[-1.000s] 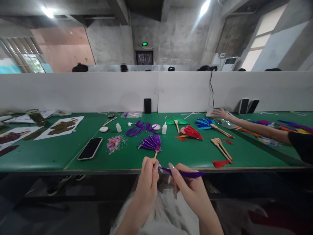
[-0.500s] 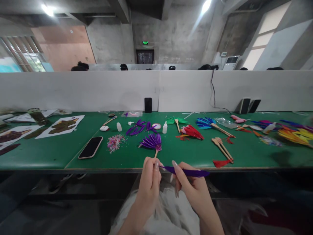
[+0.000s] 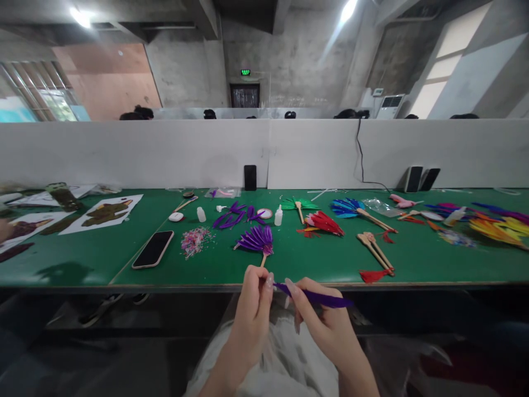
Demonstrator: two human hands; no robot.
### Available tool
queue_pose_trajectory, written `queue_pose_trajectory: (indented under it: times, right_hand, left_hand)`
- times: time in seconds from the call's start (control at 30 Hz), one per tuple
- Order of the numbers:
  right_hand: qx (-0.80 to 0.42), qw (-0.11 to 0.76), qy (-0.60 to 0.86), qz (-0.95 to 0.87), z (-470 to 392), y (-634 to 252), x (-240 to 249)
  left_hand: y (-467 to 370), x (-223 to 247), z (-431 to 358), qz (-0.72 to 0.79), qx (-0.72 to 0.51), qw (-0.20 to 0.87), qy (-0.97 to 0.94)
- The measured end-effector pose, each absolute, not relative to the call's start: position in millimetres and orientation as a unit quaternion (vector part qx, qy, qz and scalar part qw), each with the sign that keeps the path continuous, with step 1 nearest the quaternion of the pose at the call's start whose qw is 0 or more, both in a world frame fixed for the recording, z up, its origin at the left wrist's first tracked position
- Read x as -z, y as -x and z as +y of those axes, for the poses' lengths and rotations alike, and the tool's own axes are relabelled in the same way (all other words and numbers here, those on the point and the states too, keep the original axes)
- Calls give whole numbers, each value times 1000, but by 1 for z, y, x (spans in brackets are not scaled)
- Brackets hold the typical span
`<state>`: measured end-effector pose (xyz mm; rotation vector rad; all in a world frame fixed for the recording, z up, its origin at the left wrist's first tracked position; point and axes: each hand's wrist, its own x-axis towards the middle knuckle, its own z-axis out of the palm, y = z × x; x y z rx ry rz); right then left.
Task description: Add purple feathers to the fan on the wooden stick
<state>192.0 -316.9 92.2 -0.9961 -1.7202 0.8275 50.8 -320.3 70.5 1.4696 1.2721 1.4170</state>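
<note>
My right hand point(image 3: 320, 303) pinches a long purple feather point(image 3: 330, 299) between thumb and fingers, its broad end pointing right. At the feather's thin quill end, my left hand point(image 3: 256, 295) is closed, thumb against fingers; the quill tip meets those fingertips. Both hands are over the table's front edge, above my lap. Just beyond my left hand lies a purple feather fan point(image 3: 256, 240) with a short wooden handle point(image 3: 263, 259), whose lower end is hidden by that hand. Loose purple feathers point(image 3: 229, 218) are farther back, beside a small white bottle point(image 3: 278, 216).
A phone point(image 3: 152, 250) and a heap of coloured bits point(image 3: 196, 241) lie left on the green table point(image 3: 111, 237). Green point(image 3: 298, 203), red point(image 3: 326, 223) and blue point(image 3: 349, 207) feather pieces lie right, near wooden handles with red tassels point(image 3: 374, 275). A person's hand point(image 3: 3, 229) shows at far left.
The purple feather's broad end has dipped slightly, and my right hand has slid a little toward my left. Another person's blurred hand has appeared at the far left edge.
</note>
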Motion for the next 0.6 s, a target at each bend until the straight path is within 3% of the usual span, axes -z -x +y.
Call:
queue_pose_trajectory:
  times: [0.6]
  right_hand:
    - [-314,483,398,-714,-315,-193,-91]
  left_hand:
    - [-54,-76,-317,486,-537,382,-575]
